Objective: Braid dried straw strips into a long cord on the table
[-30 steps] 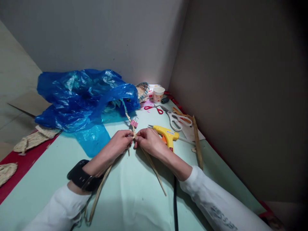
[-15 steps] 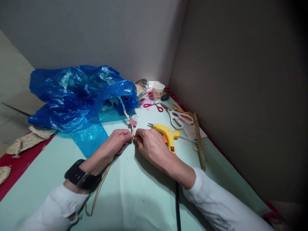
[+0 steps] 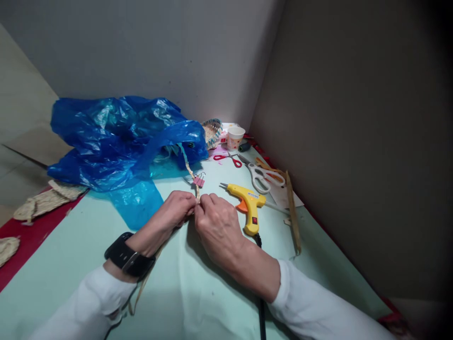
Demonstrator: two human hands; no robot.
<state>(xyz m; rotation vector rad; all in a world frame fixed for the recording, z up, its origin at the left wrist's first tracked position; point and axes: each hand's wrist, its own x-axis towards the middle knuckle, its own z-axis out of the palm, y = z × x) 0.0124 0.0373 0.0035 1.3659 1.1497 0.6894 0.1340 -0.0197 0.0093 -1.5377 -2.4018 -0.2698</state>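
Note:
A pale braided straw cord (image 3: 189,168) runs out of the blue plastic bag (image 3: 130,141) toward me. A pink binder clip (image 3: 198,181) grips it just beyond my hands. My left hand (image 3: 179,207) is closed in a pinch on the cord's near end. Close against it, my right hand (image 3: 217,222) pinches the same end, knuckles up. Their fingertips nearly touch and hide the strands between them. Loose straw strands (image 3: 141,290) trail under my left wrist toward me.
Right of my hands lies a yellow glue gun (image 3: 250,205) with a black cable. Beyond it are white-handled scissors (image 3: 262,177), red-handled scissors (image 3: 230,159) and a paper cup (image 3: 235,138). A dry straw strip (image 3: 293,215) lies near the right wall. Woven straw pieces (image 3: 46,203) sit at the left edge.
My right hand has shifted slightly left and down, drawing closer to my left hand and uncovering the glue gun's handle. The view has moved a little. Both hands still pinch the cord.

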